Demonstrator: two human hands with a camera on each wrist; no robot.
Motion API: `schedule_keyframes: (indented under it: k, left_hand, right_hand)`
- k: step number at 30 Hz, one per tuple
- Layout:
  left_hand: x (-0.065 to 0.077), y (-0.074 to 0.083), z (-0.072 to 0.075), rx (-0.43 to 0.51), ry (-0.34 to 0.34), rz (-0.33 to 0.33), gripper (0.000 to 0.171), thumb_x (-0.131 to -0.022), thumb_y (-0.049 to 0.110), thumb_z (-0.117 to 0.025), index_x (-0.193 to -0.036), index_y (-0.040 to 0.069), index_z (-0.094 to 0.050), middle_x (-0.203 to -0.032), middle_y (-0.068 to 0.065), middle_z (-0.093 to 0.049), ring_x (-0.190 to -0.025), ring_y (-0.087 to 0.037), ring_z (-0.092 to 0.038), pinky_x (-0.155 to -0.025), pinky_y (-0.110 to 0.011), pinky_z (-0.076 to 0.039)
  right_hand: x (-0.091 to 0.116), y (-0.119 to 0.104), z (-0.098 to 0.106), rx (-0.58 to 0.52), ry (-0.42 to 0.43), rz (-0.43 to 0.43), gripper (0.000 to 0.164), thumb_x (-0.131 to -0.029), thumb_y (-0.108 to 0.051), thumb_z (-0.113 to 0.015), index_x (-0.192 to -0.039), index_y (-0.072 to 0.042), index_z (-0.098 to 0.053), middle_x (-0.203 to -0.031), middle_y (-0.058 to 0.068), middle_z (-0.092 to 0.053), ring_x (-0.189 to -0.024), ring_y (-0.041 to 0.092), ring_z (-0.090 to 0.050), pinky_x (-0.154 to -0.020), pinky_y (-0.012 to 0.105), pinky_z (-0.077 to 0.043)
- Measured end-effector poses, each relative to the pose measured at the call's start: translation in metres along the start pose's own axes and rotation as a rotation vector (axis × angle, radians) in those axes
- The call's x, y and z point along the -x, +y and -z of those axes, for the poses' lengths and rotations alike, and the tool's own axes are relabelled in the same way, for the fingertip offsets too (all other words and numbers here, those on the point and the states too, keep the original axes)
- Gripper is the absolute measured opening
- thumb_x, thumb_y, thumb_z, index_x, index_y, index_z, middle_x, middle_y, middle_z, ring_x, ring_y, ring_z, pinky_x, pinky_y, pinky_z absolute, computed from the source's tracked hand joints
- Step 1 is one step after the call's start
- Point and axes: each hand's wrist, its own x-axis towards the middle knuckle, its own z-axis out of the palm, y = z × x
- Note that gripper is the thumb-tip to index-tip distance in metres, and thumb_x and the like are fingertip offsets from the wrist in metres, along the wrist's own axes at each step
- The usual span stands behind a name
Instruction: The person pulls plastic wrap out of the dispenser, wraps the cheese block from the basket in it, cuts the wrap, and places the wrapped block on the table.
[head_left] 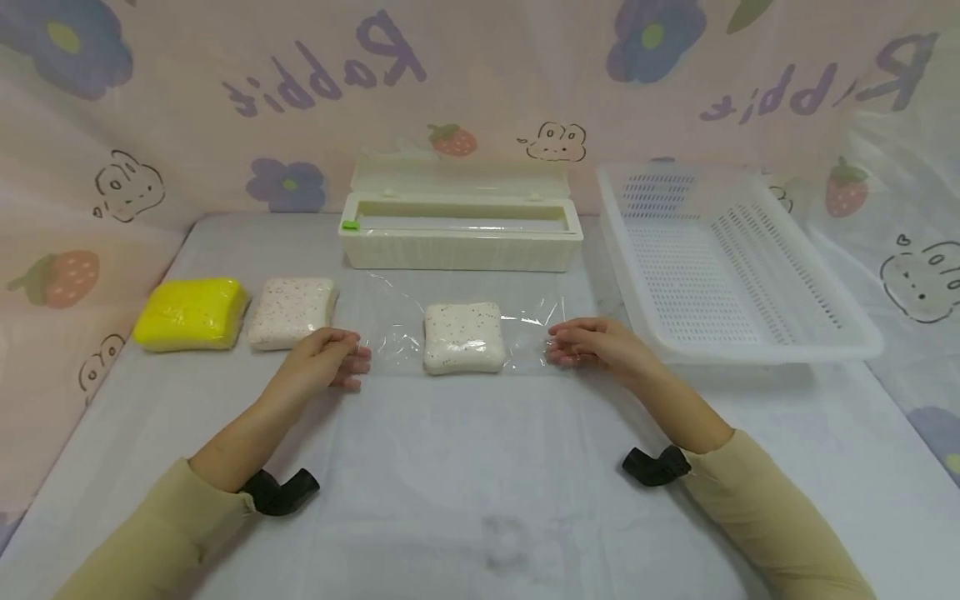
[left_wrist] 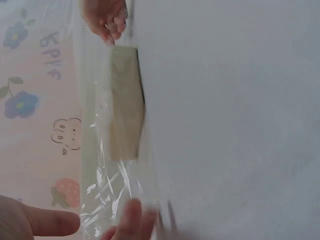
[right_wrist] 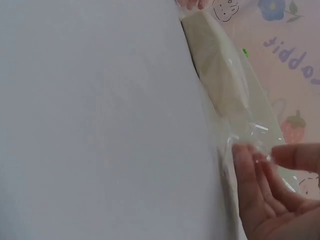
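A white, dark-speckled, cushion-shaped block (head_left: 464,337) lies on the table with a strip of clear plastic wrap (head_left: 397,342) stretched to both sides of it. My left hand (head_left: 330,360) is at the strip's left end. In the left wrist view, its thumb (left_wrist: 55,222) and fingers (left_wrist: 131,217) are apart beside the shiny wrap. At the right end, my right hand (head_left: 592,343) pinches the wrap's edge, which shows crumpled by the fingertips (right_wrist: 243,152) in the right wrist view.
Left of my hand sit a pink-speckled block (head_left: 292,310) and a yellow block (head_left: 191,312). Behind the wrap stands a cream wrap dispenser (head_left: 461,252), lid raised, with a green slider (head_left: 350,226). A white perforated basket (head_left: 757,354) stands on the right, near my right forearm.
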Motion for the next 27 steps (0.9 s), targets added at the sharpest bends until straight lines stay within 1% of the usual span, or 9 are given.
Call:
schedule_keyframes:
  k: [2, 4, 8, 11, 14, 17, 21, 23, 27]
  left_hand:
    - [0.006, 0.001, -0.002, -0.053, 0.063, -0.049, 0.045, -0.103, 0.023, -0.041, -0.138, -0.007, -0.037, -0.134, -0.026, -0.050, -0.116, -0.030, -0.057, -0.089, -0.032, -0.054]
    - [0.011, 0.001, -0.005, -0.142, 0.147, -0.132, 0.043, -0.101, 0.020, -0.045, -0.136, -0.005, -0.040, -0.134, -0.024, -0.050, -0.121, -0.034, -0.051, -0.096, -0.039, -0.050]
    - [0.012, -0.002, -0.014, -0.322, 0.308, -0.397, 0.033, -0.093, 0.008, -0.055, -0.123, -0.005, -0.052, -0.125, -0.022, -0.054, -0.117, -0.038, -0.049, -0.098, -0.050, -0.043]
    - [0.008, -0.002, -0.022, -0.421, 0.329, -0.547, 0.033, -0.087, 0.007, -0.064, -0.118, -0.004, -0.058, -0.124, -0.021, -0.055, -0.119, -0.038, -0.048, -0.099, -0.051, -0.040]
    - [0.005, 0.002, -0.029, -0.497, 0.272, -0.597, 0.046, -0.084, 0.015, -0.072, -0.125, -0.001, -0.057, -0.133, -0.020, -0.052, -0.128, -0.036, -0.044, -0.106, -0.051, -0.035]
    - [0.001, 0.007, -0.035, -0.592, 0.187, -0.615, 0.068, -0.082, 0.026, -0.076, -0.138, 0.000, -0.047, -0.144, -0.018, -0.045, -0.137, -0.034, -0.036, -0.112, -0.051, -0.030]
    - [-0.004, 0.013, -0.040, -0.739, 0.054, -0.610, 0.090, -0.080, 0.036, -0.077, -0.150, 0.005, -0.028, -0.154, -0.018, -0.030, -0.143, -0.035, -0.027, -0.115, -0.053, -0.026]
    - [-0.006, 0.014, -0.042, -0.797, 0.005, -0.599, 0.095, -0.081, 0.039, -0.076, -0.152, 0.006, -0.022, -0.157, -0.018, -0.024, -0.144, -0.037, -0.024, -0.115, -0.053, -0.025]
    - [-0.012, 0.012, -0.045, -0.889, -0.031, -0.607, 0.096, -0.083, 0.042, -0.072, -0.153, 0.004, -0.017, -0.157, -0.022, -0.017, -0.144, -0.039, -0.020, -0.116, -0.055, -0.022]
  right_hand:
    - [0.003, 0.000, 0.000, 0.040, 0.048, 0.041, 0.041, -0.096, -0.010, -0.056, -0.124, 0.018, -0.049, -0.087, -0.005, -0.071, -0.081, 0.005, -0.068, -0.075, 0.017, -0.055]
    - [0.007, 0.001, -0.002, 0.146, 0.122, 0.129, 0.039, -0.095, -0.013, -0.058, -0.122, 0.014, -0.053, -0.093, -0.003, -0.070, -0.084, 0.003, -0.066, -0.077, 0.015, -0.052]
    - [0.012, 0.001, -0.015, 0.469, 0.316, 0.442, 0.027, -0.091, -0.009, -0.062, -0.114, 0.003, -0.063, -0.108, 0.009, -0.068, -0.098, 0.015, -0.064, -0.086, 0.024, -0.053]
    - [0.012, -0.002, -0.027, 0.658, 0.373, 0.651, 0.029, -0.086, -0.006, -0.068, -0.114, -0.001, -0.065, -0.114, 0.014, -0.067, -0.106, 0.026, -0.062, -0.090, 0.037, -0.053]
    - [0.012, -0.004, -0.036, 0.771, 0.281, 0.693, 0.043, -0.085, -0.012, -0.072, -0.125, -0.005, -0.061, -0.126, 0.011, -0.063, -0.118, 0.028, -0.058, -0.099, 0.044, -0.048]
    - [0.011, -0.005, -0.042, 0.883, 0.150, 0.629, 0.059, -0.086, -0.025, -0.071, -0.140, -0.011, -0.049, -0.143, 0.011, -0.050, -0.132, 0.031, -0.047, -0.107, 0.049, -0.039]
    - [0.008, -0.003, -0.046, 0.963, -0.011, 0.592, 0.068, -0.090, -0.029, -0.067, -0.149, -0.017, -0.034, -0.156, 0.014, -0.029, -0.140, 0.033, -0.034, -0.110, 0.053, -0.034]
    - [0.005, -0.002, -0.048, 0.988, -0.063, 0.607, 0.070, -0.091, -0.029, -0.066, -0.151, -0.018, -0.030, -0.158, 0.014, -0.024, -0.142, 0.033, -0.031, -0.111, 0.052, -0.033]
    - [-0.001, 0.000, -0.052, 1.045, -0.110, 0.651, 0.070, -0.093, -0.028, -0.063, -0.152, -0.017, -0.027, -0.158, 0.016, -0.020, -0.142, 0.034, -0.030, -0.112, 0.052, -0.033]
